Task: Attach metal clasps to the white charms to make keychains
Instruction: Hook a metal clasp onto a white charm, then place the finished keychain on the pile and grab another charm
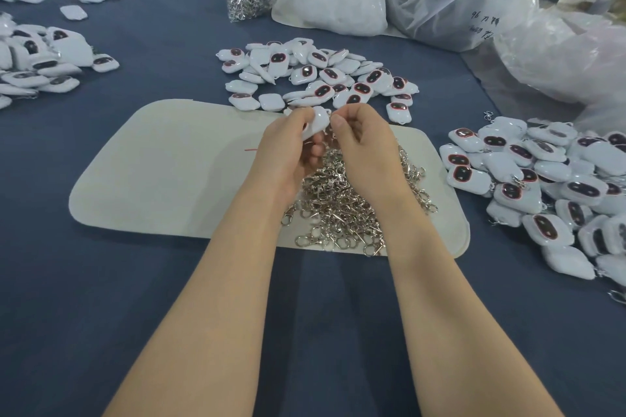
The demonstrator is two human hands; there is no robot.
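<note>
white charm (317, 123) is gripped in the left hand (288, 152) just over the clasp pile (342, 210), long axis tilting up to the right, and the right hand (362, 140) meets that top corner, pinched on something tiny, a clasp i'd guess but honestly can't tell.

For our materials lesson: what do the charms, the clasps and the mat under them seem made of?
Charms: likely glossy white plastic, with bright highlights. Clasps: silvery polished metal, glinting. Mat: perhaps felt or foam, cream, matte, no shine.
</note>
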